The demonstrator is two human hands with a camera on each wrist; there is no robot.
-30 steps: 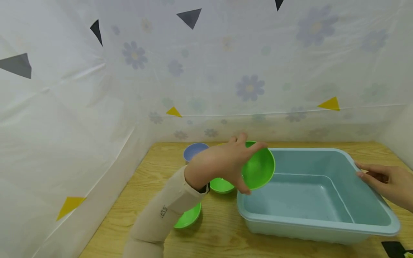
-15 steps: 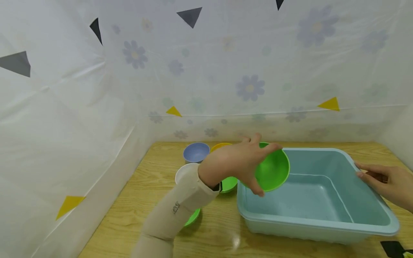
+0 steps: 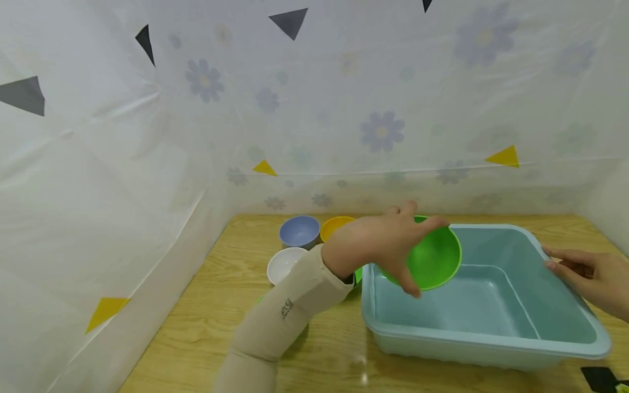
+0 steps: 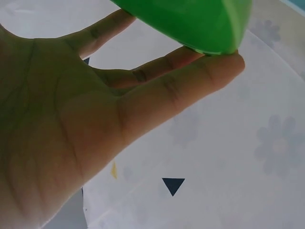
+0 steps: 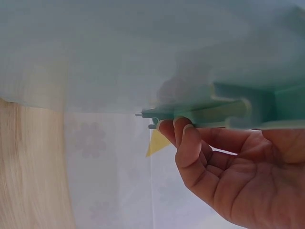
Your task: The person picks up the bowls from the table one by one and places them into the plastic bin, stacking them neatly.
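My left hand (image 3: 388,245) grips a bright green bowl (image 3: 434,259) by its rim, tilted on its side, above the left end of a light blue plastic tub (image 3: 481,341). The left wrist view shows the palm (image 4: 71,129) with fingertips against the green bowl (image 4: 190,21). At the tub's right rim my right hand (image 3: 585,273) holds on, thumb on top. From below, the right wrist view shows that hand's (image 5: 228,176) fingers curled under the tub's rim (image 5: 214,112). The tub holds nothing.
A blue-grey bowl (image 3: 298,230), a yellow bowl (image 3: 334,226) and a white bowl (image 3: 285,263) stand on the wooden table left of the tub. Another green bowl (image 3: 357,274) peeks out behind my left forearm. Flowered plastic sheeting walls the back and left. A black object (image 3: 599,379) lies bottom right.
My left hand has carried the green bowl rightward, from beside the tub's left wall to over its inside. The white bowl has come into view. My right hand has stayed put.
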